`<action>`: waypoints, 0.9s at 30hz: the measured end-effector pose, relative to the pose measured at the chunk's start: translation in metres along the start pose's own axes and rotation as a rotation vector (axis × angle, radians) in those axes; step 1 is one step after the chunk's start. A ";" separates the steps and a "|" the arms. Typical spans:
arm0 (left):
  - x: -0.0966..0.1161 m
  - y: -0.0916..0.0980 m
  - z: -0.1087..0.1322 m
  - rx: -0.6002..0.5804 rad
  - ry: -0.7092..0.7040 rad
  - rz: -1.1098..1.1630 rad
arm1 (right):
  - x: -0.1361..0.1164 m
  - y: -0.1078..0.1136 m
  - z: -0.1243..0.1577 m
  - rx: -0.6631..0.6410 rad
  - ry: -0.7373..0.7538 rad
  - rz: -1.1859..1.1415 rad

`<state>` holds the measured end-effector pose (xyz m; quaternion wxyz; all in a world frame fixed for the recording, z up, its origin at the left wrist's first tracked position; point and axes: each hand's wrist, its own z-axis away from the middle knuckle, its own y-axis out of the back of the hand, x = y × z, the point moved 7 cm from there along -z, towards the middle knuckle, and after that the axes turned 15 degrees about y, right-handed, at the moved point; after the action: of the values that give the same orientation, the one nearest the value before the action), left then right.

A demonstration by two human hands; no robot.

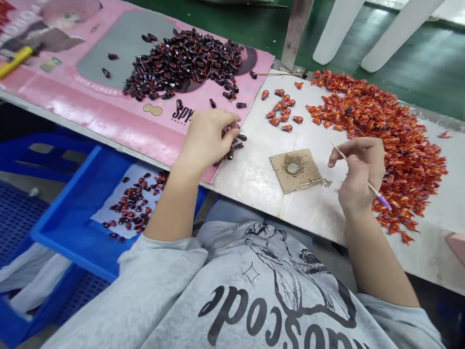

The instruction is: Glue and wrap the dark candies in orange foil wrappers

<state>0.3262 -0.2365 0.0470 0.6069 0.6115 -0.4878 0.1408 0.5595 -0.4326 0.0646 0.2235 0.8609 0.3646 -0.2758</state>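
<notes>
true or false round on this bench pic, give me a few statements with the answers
1. The right hand holds a thin stick. True.
2. The left hand hangs in the air, touching nothing. False: the left hand's fingers touch loose dark pieces at the edge of the pink board.
3. A cardboard square lies between the two hands. True.
4. The blue crate has nothing in it. False: the blue crate holds small dark pieces on a white sheet.
</notes>
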 end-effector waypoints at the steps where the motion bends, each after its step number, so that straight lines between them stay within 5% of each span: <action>1: 0.001 0.000 0.009 0.016 -0.017 -0.044 | 0.002 -0.005 0.002 -0.066 -0.030 0.010; 6: 0.006 -0.023 0.037 0.033 -0.062 -0.135 | 0.007 -0.025 0.013 -0.304 -0.033 0.020; 14: -0.003 -0.038 0.034 -0.008 0.034 -0.070 | 0.019 -0.034 0.017 -0.448 -0.101 0.046; 20: 0.013 -0.057 0.042 -0.144 0.164 0.497 | 0.018 -0.036 0.016 -0.451 -0.104 0.067; 27: -0.003 -0.094 0.053 -0.272 0.395 0.946 | 0.021 -0.037 0.017 -0.482 -0.097 0.061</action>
<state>0.3742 -0.3018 -0.0241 0.6311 0.2024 -0.6006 0.4473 0.5378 -0.4088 0.0315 0.4480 0.7790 0.3825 -0.2148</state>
